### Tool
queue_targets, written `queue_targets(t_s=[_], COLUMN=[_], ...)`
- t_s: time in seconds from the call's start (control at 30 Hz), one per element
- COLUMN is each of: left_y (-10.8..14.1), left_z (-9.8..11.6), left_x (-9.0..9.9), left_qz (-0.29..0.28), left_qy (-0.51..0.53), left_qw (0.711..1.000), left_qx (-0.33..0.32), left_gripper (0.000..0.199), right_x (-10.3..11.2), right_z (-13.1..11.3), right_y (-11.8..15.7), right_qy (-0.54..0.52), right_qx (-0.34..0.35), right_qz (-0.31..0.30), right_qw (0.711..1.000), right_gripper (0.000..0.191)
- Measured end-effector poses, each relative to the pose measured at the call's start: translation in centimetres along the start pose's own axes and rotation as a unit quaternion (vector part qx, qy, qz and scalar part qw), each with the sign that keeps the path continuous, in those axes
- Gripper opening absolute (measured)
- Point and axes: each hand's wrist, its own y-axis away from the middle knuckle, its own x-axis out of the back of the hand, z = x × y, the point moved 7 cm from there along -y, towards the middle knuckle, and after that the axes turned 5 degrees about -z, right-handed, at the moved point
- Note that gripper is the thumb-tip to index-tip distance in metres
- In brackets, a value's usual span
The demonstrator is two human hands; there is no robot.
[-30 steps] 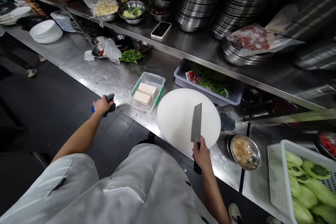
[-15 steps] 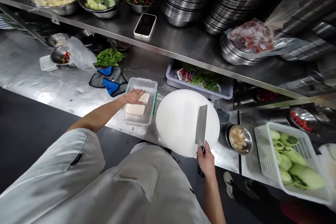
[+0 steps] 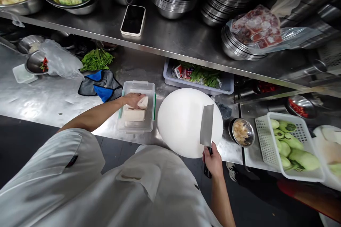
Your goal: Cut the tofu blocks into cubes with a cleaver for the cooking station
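The right hand (image 3: 212, 159) wraps all the way round the black handle of a broad, grey metal knife (image 3: 206, 124). The blade is over the right part of a round, white, flat board (image 3: 176, 120). The left hand (image 3: 134, 100) lies on the far one (image 3: 144, 103) of two cream-coloured, brick-shaped blocks; I can't tell how tightly its fingers hold. The near block (image 3: 134, 115) is untouched. Both sit in a clear plastic tub (image 3: 149, 122) at nine o'clock from the board. No cut bits show, so the work seems to be just starting.

The counter (image 3: 45, 103) is shiny steel, with a blue and grey cloth (image 3: 103, 92) at ten o'clock from the tub. A small steel bowl of pale slices (image 3: 242, 132) is at three o'clock from the board. At twelve o'clock, a pale purple plastic bin (image 3: 170, 79) sits under a long steel shelf (image 3: 162, 39). The floor (image 3: 114, 145) is dark.
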Motion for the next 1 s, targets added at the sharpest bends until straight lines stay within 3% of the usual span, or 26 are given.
queue_targets(t_s=[0.23, 0.4, 0.53, 0.67, 0.77, 0.87, 0.93, 1.0], left_y=[-4.4, -6.7, -6.5, -3.9, -0.5, 3.5, 5.3, 5.7], left_z=[-3.8, -5.5, -4.9, -3.6, -3.6, -3.5, -1.3, 3.1], left_x=[2.4, 3.2, 2.7, 2.7, 3.1, 2.7, 1.4, -0.1], left_qz=[-0.099, -0.151, -0.206, -0.259, -0.214, -0.092, -0.021, 0.047], left_qy=[0.119, 0.224, 0.33, 0.424, 0.45, 0.458, 0.479, 0.503], left_qw=[0.988, 0.963, 0.919, 0.861, 0.851, 0.849, 0.839, 0.838], left_qx=[-0.003, 0.021, 0.063, 0.108, 0.163, 0.247, 0.256, 0.205], left_gripper=[0.108, 0.092, 0.079, 0.071, 0.062, 0.057, 0.062, 0.066], right_x=[0.2, 0.2, 0.3, 0.5, 0.5, 0.5, 0.3, 0.2], right_z=[-1.2, -0.7, 0.0, 0.2, 0.4, 0.7, 0.7, 0.4], right_y=[0.1, -0.1, -0.3, -0.5, -0.7, -1.2, -1.6, -1.8], right_qy=[0.027, -0.001, -0.012, -0.031, -0.069, -0.132, -0.176, -0.199], right_qx=[-0.019, -0.031, -0.04, -0.035, -0.023, -0.015, -0.009, -0.004], right_qz=[0.005, 0.001, 0.006, 0.0, -0.01, -0.027, -0.057, -0.087], right_qw=[0.999, 1.0, 0.999, 0.999, 0.997, 0.991, 0.983, 0.976], right_gripper=[0.07, 0.067, 0.066, 0.059, 0.052, 0.05, 0.053, 0.056])
